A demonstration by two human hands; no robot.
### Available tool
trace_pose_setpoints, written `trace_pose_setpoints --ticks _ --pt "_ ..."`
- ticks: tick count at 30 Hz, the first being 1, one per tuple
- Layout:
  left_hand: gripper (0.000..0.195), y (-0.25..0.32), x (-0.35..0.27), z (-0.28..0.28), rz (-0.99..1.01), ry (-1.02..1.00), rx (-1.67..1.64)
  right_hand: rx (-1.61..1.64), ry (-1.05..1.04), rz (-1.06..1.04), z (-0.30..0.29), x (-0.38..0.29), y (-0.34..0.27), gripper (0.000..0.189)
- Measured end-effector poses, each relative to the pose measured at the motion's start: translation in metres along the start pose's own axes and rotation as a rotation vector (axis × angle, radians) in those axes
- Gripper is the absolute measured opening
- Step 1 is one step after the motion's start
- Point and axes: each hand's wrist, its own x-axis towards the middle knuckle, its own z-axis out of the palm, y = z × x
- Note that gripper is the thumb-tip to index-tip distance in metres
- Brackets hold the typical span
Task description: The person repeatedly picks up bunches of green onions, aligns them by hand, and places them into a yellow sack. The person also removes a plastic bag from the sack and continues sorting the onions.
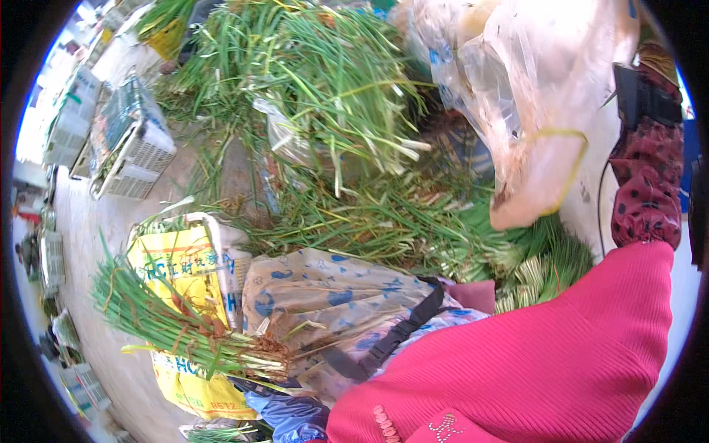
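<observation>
My left hand (213, 325) is mostly hidden behind a bunch of green onions (166, 326); only soil-brown fingers show over the stalks. The bunch lies slanted, its green tops to the left and its brown roots (271, 354) toward my lap. Below it shows a blue sleeve (288, 412). My right arm reaches up along the right rim in a dotted dark red sleeve (645, 177) with a black device at the wrist. Beyond it, what looks like my right hand (659, 58) is blurred at the picture's edge, and its fingers cannot be made out.
A large heap of green onions (310, 72) rises ahead, with loose stalks (354, 221) below. Trimmed bundles (526, 277) lie at right. A translucent plastic bag (515, 72) hangs above them. A yellow printed sack (188, 255) stands at left, beyond it a plastic crate (138, 160).
</observation>
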Motion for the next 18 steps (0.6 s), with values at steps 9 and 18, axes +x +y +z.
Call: trace_pose_setpoints --ticks 9,18 --pt "0.057 -0.024 -0.025 -0.011 -0.001 -0.004 -0.189 0.333 0.211 -0.844 -0.093 -0.060 -0.258 0.058" --pt "0.061 -0.024 -0.045 -0.032 -0.019 0.008 -0.278 0.183 -0.108 -1.495 0.030 -0.111 -0.561 0.059"
